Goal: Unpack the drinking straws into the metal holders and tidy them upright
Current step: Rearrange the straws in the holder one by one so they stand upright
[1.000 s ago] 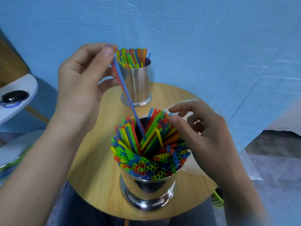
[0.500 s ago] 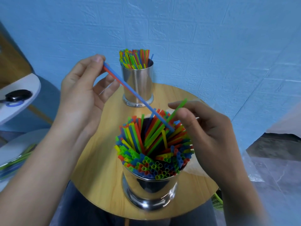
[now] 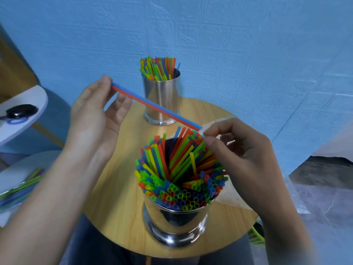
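Observation:
Two shiny metal holders stand on a round wooden table (image 3: 114, 188). The near holder (image 3: 175, 222) is packed with coloured straws (image 3: 177, 169) that fan out unevenly around a dark gap. The far holder (image 3: 162, 100) holds a tidier upright bunch (image 3: 158, 67). My left hand (image 3: 91, 119) pinches the upper end of a blue and a red straw (image 3: 152, 106), which slant down to the right above the near holder. My right hand (image 3: 242, 155) is curled at that holder's far right rim, thumb and index finger pinching straw tips there.
A white shelf at the left carries a black object (image 3: 21, 110). Below it, loose straws lie in a clear bag (image 3: 21, 186). Clear plastic wrapping (image 3: 305, 197) sits right of the table, with a green basket (image 3: 256, 236) under its edge. A blue wall stands behind.
My left hand has lowered and tilted the blue and red straws from steep to nearly flat, lifting their lower ends out of the near holder. The green straw in my right hand has gone down.

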`<state>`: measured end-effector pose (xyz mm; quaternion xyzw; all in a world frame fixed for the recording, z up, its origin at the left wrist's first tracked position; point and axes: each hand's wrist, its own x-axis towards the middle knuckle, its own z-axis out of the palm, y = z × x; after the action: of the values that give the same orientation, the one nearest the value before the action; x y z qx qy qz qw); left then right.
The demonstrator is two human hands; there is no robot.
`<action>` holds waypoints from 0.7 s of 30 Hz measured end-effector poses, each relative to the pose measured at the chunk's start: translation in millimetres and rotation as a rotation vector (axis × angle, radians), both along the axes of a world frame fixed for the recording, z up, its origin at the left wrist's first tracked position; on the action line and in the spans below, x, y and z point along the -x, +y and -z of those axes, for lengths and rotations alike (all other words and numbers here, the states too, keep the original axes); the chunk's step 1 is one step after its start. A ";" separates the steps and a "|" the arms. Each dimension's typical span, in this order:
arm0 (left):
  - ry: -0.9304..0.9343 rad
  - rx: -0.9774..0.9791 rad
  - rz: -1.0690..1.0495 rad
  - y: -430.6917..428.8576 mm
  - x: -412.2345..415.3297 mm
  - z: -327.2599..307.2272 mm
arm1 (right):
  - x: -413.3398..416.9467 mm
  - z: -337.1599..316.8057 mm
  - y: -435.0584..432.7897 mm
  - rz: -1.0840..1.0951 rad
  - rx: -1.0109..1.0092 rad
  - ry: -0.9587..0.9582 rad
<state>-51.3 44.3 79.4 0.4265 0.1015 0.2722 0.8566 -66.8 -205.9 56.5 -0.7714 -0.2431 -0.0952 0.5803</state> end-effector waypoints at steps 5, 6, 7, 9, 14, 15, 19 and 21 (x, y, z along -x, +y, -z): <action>0.006 0.134 0.080 -7.2 3.5 1.0 | -1.3 2.3 2.2 0.026 0.034 0.020; 0.018 0.126 0.120 -13.2 5.7 1.8 | -0.4 1.2 4.6 0.024 -0.007 0.013; 0.035 0.081 0.166 -20.0 7.9 2.8 | 0.7 -1.3 6.7 0.017 -0.090 0.011; 0.081 -0.081 0.249 -31.5 12.3 6.9 | 3.0 -7.0 6.9 0.010 -0.306 0.003; 0.066 -0.156 0.244 -37.7 18.1 9.1 | 3.3 -9.9 4.8 0.115 -0.426 -0.013; 0.054 -0.148 0.233 -36.9 18.5 9.1 | 2.6 -8.9 5.1 0.157 -0.440 -0.008; 0.062 -0.185 0.225 -38.4 21.3 10.6 | 0.3 -7.0 4.6 0.226 -0.533 0.065; 0.076 -0.194 0.220 -39.6 22.1 11.3 | -1.8 -6.9 3.4 0.191 -0.570 0.129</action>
<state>-73.3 4.7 68.1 0.5260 0.0598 0.1686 0.8315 -64.9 -202.5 63.3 -0.6013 -0.0958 -0.1644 0.7760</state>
